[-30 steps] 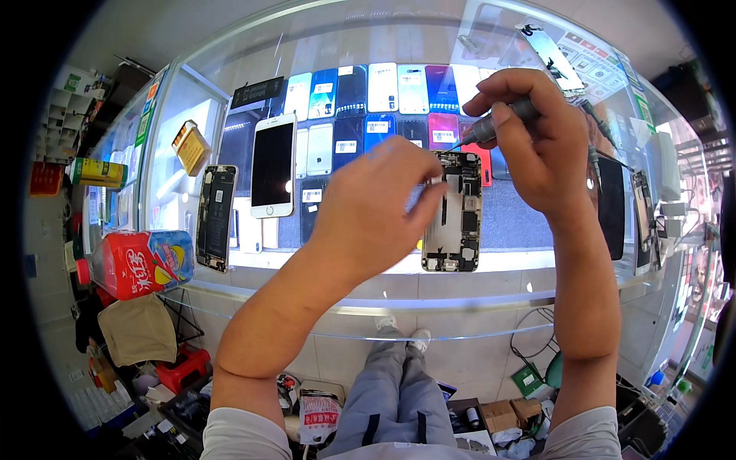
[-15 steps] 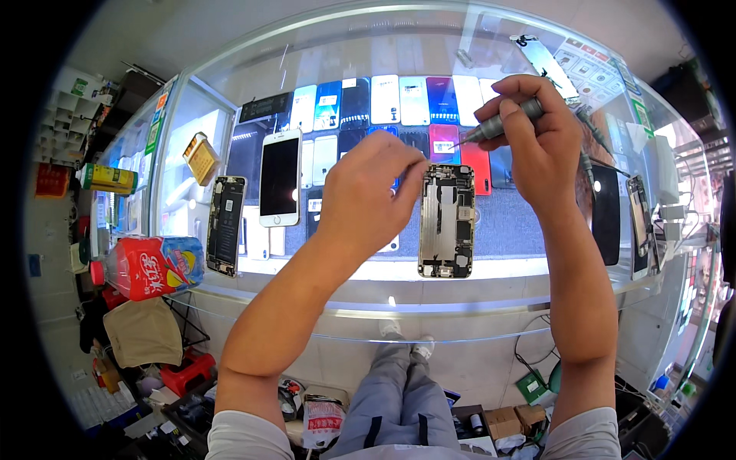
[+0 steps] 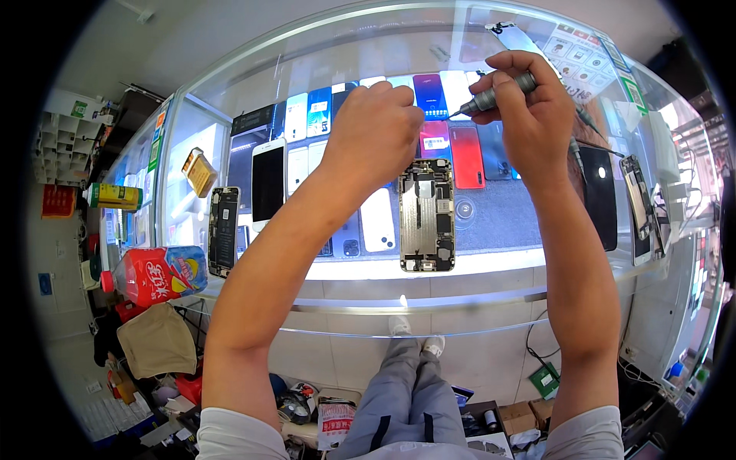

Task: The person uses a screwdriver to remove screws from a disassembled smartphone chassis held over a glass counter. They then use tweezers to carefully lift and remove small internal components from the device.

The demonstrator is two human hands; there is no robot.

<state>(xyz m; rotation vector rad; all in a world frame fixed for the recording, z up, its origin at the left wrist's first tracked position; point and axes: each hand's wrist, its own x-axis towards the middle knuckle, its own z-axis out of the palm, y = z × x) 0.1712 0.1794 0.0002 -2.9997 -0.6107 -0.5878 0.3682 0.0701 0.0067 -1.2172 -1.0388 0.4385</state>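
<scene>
My left hand (image 3: pixel 371 132) is closed above the far end of an opened phone (image 3: pixel 427 218). Its fingertips are curled together, and whatever they may pinch is hidden. The phone lies on the glass counter with its metal frame, boards and bare inner tray facing up. In my right hand (image 3: pixel 533 123) is a grey screwdriver (image 3: pixel 502 95), held slanted with its thin tip pointing left, beyond the phone's far end. The tip appears clear of the phone. A white-framed phone with a dark screen (image 3: pixel 268 180) lies left of my left forearm, near another opened phone (image 3: pixel 224 230) with a black battery.
Rows of phones, including a red one (image 3: pixel 467 157), show under the glass counter (image 3: pixel 491 266). To the right lie a black panel (image 3: pixel 600 203) and phone parts (image 3: pixel 638 201). A yellow box (image 3: pixel 199 173) and a red-labelled bottle (image 3: pixel 157 276) are on the left.
Both hands have moved farther away from me, off the opened phone's far end, the screwdriver going with my right hand. The whole view has shifted slightly.
</scene>
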